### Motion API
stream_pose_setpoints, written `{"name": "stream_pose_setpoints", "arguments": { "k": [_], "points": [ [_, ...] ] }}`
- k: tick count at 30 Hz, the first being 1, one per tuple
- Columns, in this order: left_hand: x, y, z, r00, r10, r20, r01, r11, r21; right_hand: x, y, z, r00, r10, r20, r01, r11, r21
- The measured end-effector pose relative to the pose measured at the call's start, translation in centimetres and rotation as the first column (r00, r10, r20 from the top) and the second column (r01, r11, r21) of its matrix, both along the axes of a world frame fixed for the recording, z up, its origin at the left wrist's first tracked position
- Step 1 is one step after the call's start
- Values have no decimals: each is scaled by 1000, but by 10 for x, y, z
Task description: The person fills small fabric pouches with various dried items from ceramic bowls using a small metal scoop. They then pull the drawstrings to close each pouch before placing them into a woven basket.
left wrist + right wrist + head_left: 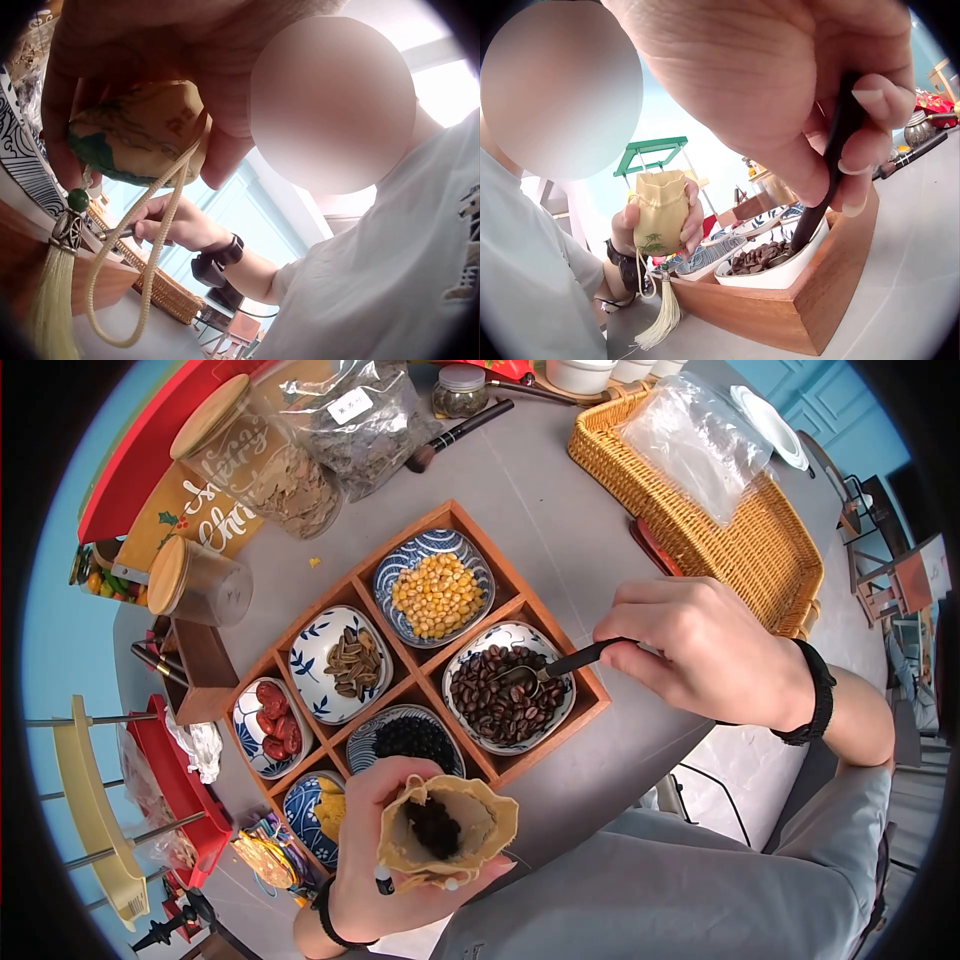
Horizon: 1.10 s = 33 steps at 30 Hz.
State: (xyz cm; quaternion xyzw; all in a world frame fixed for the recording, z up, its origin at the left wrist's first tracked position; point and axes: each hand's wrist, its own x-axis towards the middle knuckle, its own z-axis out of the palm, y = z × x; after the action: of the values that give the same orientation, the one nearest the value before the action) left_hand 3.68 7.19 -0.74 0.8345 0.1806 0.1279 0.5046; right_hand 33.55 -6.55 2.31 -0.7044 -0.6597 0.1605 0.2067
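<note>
My right hand pinches the black handle of a spoon. The spoon's bowl sits among the coffee beans, which fill a patterned dish in the wooden compartment tray. In my left hand is a small yellow drawstring pouch, gripped around its sides with the mouth open and upward. Dark contents show inside it. A green bead and a pale tassel hang from the pouch's cord. The pouch is held in front of the dish of black beans.
Other dishes in the tray hold corn kernels, brown seed-like pieces, red dates and something yellow. A wicker basket with a plastic bag stands at the back right. Jars and a brush lie behind.
</note>
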Motion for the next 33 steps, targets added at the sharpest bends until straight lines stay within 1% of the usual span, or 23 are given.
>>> {"name": "stream_pose_setpoints", "arguments": {
  "k": [1,3,4,6,9,12,15,18,19,22,23,24,27,30,31,33],
  "points": [
    [1,-1,0,1000,7,3,-7,1000,-19,1,0,-1,1000,2,-13,-1,1000,15],
    [2,-2,1,1000,23,11,-23,998,-54,2,-1,1,999,-14,-38,13,1000,-26],
    [2,-2,2,1000,17,1,-17,999,-33,2,-1,2,998,-23,-50,20,999,-47],
    [2,0,4,1000,4,-20,-4,1000,8,5,-2,-1,998,-25,-65,24,1000,-12],
    [1,1,9,998,-18,-63,17,1000,-17,7,-4,-6,996,-36,-86,38,999,23],
    [1,3,4,999,-19,-34,22,997,70,8,-6,-9,993,-46,-108,52,997,50],
    [4,5,7,998,-34,-45,39,993,115,9,-10,-6,992,-63,-110,70,996,59],
    [2,4,4,999,-10,-40,10,1000,3,11,-11,4,994,-63,-84,69,995,71],
    [3,4,5,999,2,-37,-2,1000,18,12,-12,10,996,-61,-73,66,995,76],
    [7,3,9,999,35,-31,-33,998,58,9,-13,34,990,-115,-78,119,992,43],
    [7,3,10,999,42,-32,-40,997,68,7,-12,44,992,-114,-48,115,993,29],
    [8,3,10,998,49,-32,-46,996,78,6,-12,52,994,-102,-37,103,994,26],
    [7,4,4,998,60,-32,-60,998,7,1,-11,74,998,-54,12,54,998,20],
    [10,5,8,999,45,-15,-44,997,60,-13,-4,89,999,33,42,-35,998,44],
    [10,5,12,998,41,-42,-38,998,59,-19,-1,92,996,65,64,-68,996,52],
    [10,4,11,999,30,-23,-30,999,35,-32,4,98,984,125,125,-135,988,71]
  ]
}}
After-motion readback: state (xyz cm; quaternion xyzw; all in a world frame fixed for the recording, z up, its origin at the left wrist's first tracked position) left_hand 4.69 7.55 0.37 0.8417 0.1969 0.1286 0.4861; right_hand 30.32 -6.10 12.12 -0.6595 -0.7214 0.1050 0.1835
